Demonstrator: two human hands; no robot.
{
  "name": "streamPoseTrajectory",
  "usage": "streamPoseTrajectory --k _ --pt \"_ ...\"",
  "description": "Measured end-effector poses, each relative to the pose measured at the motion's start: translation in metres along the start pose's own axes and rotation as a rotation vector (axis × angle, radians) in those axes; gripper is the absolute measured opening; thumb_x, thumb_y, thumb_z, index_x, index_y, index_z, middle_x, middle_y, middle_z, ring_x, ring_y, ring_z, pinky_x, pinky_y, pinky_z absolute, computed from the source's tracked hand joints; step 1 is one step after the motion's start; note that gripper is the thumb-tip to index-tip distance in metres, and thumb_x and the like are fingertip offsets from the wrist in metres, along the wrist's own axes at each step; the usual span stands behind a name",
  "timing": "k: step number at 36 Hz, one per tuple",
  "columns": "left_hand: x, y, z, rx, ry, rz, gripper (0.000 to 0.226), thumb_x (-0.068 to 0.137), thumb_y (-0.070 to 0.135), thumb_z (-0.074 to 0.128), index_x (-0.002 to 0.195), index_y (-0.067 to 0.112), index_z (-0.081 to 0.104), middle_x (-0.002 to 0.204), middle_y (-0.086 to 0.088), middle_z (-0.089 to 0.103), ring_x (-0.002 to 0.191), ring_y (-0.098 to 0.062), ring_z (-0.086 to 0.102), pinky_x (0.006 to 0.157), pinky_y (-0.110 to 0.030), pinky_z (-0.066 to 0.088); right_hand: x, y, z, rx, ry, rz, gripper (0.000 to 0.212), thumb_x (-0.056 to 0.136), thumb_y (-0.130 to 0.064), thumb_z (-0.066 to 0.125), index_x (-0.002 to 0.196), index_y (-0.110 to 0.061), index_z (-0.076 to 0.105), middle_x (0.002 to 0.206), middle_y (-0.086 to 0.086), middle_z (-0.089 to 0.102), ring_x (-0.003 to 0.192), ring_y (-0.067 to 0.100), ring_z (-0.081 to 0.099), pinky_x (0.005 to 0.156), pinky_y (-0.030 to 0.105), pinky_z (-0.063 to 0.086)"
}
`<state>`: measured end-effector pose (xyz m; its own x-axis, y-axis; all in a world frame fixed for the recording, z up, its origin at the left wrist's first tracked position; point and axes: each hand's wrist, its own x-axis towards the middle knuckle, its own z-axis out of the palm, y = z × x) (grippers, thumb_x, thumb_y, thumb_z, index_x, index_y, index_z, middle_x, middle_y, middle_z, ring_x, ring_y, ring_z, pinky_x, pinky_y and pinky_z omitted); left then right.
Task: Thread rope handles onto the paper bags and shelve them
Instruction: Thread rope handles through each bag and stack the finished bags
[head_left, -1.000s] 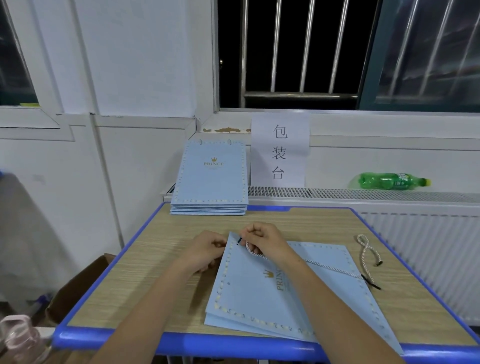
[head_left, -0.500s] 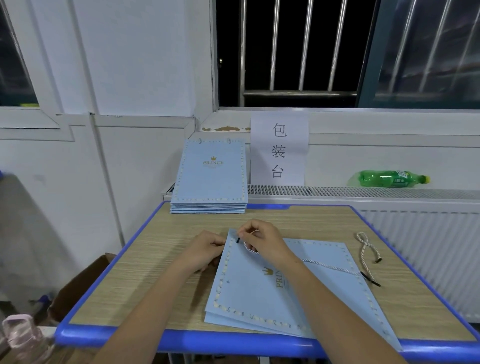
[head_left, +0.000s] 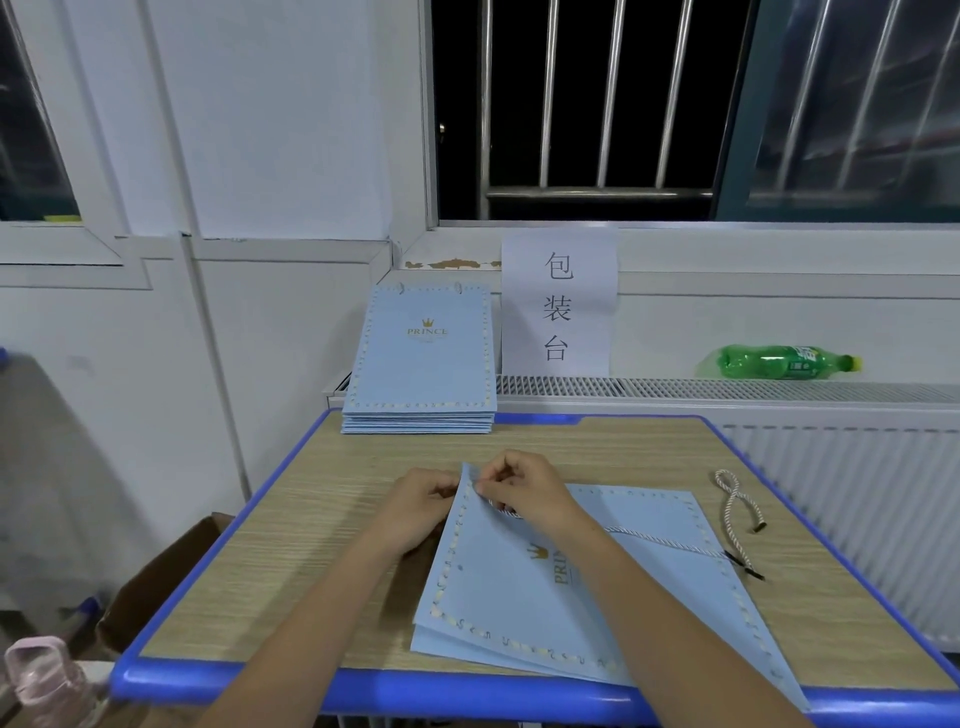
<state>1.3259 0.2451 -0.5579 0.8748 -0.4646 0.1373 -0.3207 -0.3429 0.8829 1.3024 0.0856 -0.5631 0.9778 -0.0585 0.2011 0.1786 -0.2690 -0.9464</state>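
i see a flat light-blue paper bag (head_left: 519, 597) lying on the wood-topped bench (head_left: 322, 519), angled, with its near corner reaching the blue front edge. my left hand (head_left: 415, 512) grips the bag's top-left corner, its fingers curled round the lifted edge. my right hand (head_left: 524, 491) sits just beside it, its fingers pinched together on a twisted white rope handle (head_left: 670, 543) at that same edge. the rope trails from under my right hand across the bag to its black tip near the bag's right side. a second rope (head_left: 732, 501) lies looped on the bench, just right of the bag. a stack of the same bags (head_left: 421, 364) rests at the far left of the bench. a green bottle (head_left: 779, 362) lies on the radiator ledge, and a paper sign (head_left: 558, 306) leans against the wall.
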Motion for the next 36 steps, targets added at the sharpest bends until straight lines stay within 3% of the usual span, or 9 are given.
streamPoseTrajectory --k 2,9,11,17,23,26,31,33,36 --pt "0.000 0.001 0.002 0.012 0.001 0.010 0.015 0.087 0.013 0.065 0.088 0.020 0.077 0.082 0.005 0.075 0.077 -0.009 0.067 0.074 -0.027 0.051 0.001 0.000 -0.001 -0.013 -0.035 0.007 0.020 0.084 -0.001 0.066 0.074 -0.016 0.059 0.071 -0.004 0.061 0.057 -0.001 0.054 0.058 0.011 0.044" --pt "0.002 -0.002 0.006 0.221 0.074 0.106 0.015 0.086 0.009 0.061 0.082 0.019 0.072 0.073 0.005 0.068 0.065 -0.005 0.057 0.063 -0.020 0.044 0.000 0.000 -0.003 -0.062 -0.068 -0.004 0.021 0.087 -0.003 0.062 0.080 -0.022 0.062 0.081 -0.009 0.063 0.077 0.006 0.057 0.071 0.013 0.048" --pt "0.001 -0.001 0.005 0.272 0.064 0.122 0.016 0.087 0.007 0.061 0.080 0.020 0.068 0.067 0.012 0.062 0.061 0.000 0.052 0.058 -0.012 0.039 0.000 0.000 -0.003 -0.106 -0.058 -0.024 0.022 0.088 -0.004 0.062 0.082 -0.024 0.063 0.083 -0.009 0.063 0.079 0.007 0.057 0.073 0.012 0.048" --pt "-0.002 0.004 0.005 0.379 0.105 0.138 0.045 0.086 -0.002 0.054 0.058 0.031 0.045 0.057 0.015 0.046 0.053 0.000 0.038 0.050 -0.012 0.032 -0.001 0.001 -0.008 -0.313 -0.020 -0.138 0.016 0.086 -0.010 0.065 0.080 -0.024 0.062 0.083 -0.006 0.062 0.072 0.004 0.053 0.069 0.009 0.044" --pt "0.002 0.009 0.008 0.608 0.078 0.070 0.020 0.090 0.005 0.047 0.074 0.016 0.050 0.068 0.011 0.045 0.059 -0.004 0.039 0.049 -0.015 0.029 -0.004 0.001 -0.008 -0.472 -0.041 -0.185 0.009 0.091 -0.014 0.057 0.086 -0.009 0.062 0.087 0.002 0.063 0.074 0.009 0.054 0.072 0.021 0.046" --pt "0.005 0.005 0.011 0.657 0.056 0.063 0.025 0.091 0.008 0.046 0.071 0.023 0.044 0.065 0.012 0.043 0.064 -0.013 0.044 0.051 -0.020 0.028 -0.005 0.001 -0.006 -0.495 -0.040 -0.192 0.010 0.092 -0.014 0.055 0.084 -0.013 0.058 0.083 -0.005 0.057 0.074 0.007 0.051 0.070 0.019 0.043" --pt "0.005 -0.003 0.012 0.347 0.131 0.076 0.022 0.091 0.011 0.054 0.072 0.018 0.062 0.061 0.010 0.054 0.059 -0.008 0.047 0.057 -0.026 0.035 -0.003 0.002 -0.003 -0.490 -0.033 -0.185 0.011 0.094 -0.014 0.052 0.083 -0.015 0.054 0.083 -0.008 0.053 0.074 0.004 0.048 0.068 0.013 0.040" --pt "0.003 -0.003 0.009 0.138 0.141 0.004 0.033 0.091 0.013 0.054 0.059 0.010 0.055 0.055 -0.001 0.049 0.054 -0.011 0.040 0.056 -0.029 0.030 -0.003 0.003 -0.001 -0.497 -0.044 -0.179 0.013 0.094 -0.014 0.051 0.081 -0.017 0.052 0.082 -0.010 0.051 0.074 0.002 0.047 0.066 0.012 0.039" --pt "0.000 0.006 0.003 -0.159 0.093 -0.163 0.033 0.092 0.015 0.054 0.068 -0.007 0.060 0.062 -0.014 0.053 0.051 -0.017 0.046 0.048 -0.022 0.034 -0.001 0.004 0.002 -0.512 -0.055 -0.163 0.018 0.096 -0.015 0.049 0.079 -0.021 0.048 0.081 -0.013 0.049 0.072 0.000 0.045 0.064 0.012 0.037"
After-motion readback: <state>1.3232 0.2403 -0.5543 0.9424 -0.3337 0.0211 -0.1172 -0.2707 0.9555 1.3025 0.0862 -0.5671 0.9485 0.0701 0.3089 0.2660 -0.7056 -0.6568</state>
